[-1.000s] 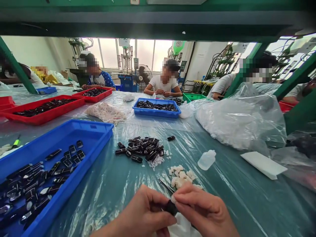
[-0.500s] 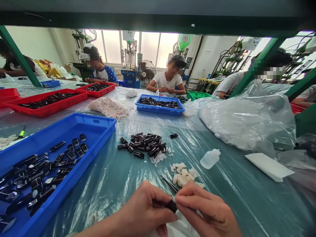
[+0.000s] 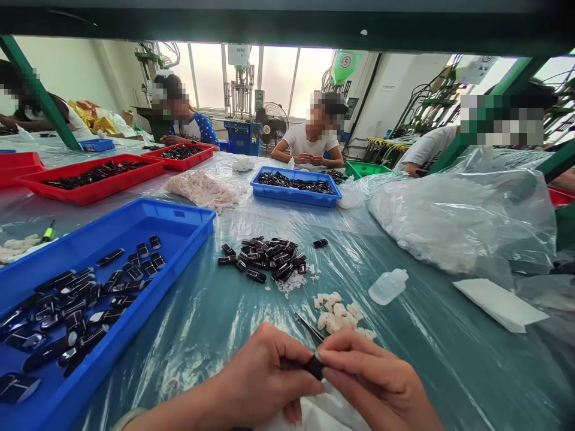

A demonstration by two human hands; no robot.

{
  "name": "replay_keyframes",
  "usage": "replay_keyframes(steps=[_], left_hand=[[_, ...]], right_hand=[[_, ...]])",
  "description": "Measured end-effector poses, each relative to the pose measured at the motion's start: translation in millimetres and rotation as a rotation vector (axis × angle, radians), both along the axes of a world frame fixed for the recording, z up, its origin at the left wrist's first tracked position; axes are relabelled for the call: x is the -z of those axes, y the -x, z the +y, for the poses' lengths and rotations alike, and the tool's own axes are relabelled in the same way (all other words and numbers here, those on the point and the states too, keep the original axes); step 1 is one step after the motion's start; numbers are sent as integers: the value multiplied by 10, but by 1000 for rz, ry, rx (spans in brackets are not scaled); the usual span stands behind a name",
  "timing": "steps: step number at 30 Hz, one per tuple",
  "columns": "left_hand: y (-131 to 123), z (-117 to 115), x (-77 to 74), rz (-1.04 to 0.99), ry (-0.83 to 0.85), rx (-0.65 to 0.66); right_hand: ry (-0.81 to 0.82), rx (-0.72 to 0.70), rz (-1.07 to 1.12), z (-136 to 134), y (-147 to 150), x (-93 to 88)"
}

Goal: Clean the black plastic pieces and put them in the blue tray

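My left hand (image 3: 269,377) is closed around a small glossy black plastic piece (image 3: 314,366), gripped between thumb and forefinger. At that piece's upper end, the fingertips of my right hand (image 3: 372,374) pinch a small white piece (image 3: 318,355), mostly hidden by the fingers. Dark pointed tweezers (image 3: 309,327) jut out just beyond my right hand; whether that hand holds them is hidden. A pile of off-white chunks (image 3: 338,311) lies just past the tweezers. Farther off is a heap of black plastic pieces (image 3: 269,256) beside tiny white bits (image 3: 291,284).
A large blue tray (image 3: 188,222) with black pieces stands at left. A translucent bottle (image 3: 389,287) and folded white paper (image 3: 498,304) lie at right, before a big clear bag (image 3: 449,221). Red trays (image 3: 90,196) and a smaller blue tray (image 3: 296,196) sit farther back, near several co-workers.
The white piece, more visible before, now shows only as a sliver at the end of the black piece. My hands stay together, and the view has shifted slightly.
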State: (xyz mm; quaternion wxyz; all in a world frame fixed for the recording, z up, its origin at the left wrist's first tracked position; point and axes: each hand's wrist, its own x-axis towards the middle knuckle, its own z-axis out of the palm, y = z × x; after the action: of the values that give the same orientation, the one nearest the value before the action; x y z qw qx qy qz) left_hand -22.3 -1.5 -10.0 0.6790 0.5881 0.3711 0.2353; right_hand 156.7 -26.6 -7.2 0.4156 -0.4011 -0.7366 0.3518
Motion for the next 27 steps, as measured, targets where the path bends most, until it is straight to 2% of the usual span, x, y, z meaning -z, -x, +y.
replay_keyframes(steps=[5, 10, 13, 17, 20, 27], left_hand=[[1, 7, 16, 8, -21, -27], [11, 61, -32, -15, 71, -39], [50, 127, -114, -52, 90, -176], [112, 198, -163, -116, 68, -366], [120, 206, -127, -183, 127, -386], [76, 190, -63, -326, 252, -362]], right_hand=[[23, -8, 94, -5, 36, 61], [17, -36, 78, 26, 25, 21], [-33, 64, -64, 107, 35, -42], [-224, 123, -395, 243, 127, -18], [-321, 158, -573, 305, 206, 81], [-344, 236, -695, 336, 275, 220]])
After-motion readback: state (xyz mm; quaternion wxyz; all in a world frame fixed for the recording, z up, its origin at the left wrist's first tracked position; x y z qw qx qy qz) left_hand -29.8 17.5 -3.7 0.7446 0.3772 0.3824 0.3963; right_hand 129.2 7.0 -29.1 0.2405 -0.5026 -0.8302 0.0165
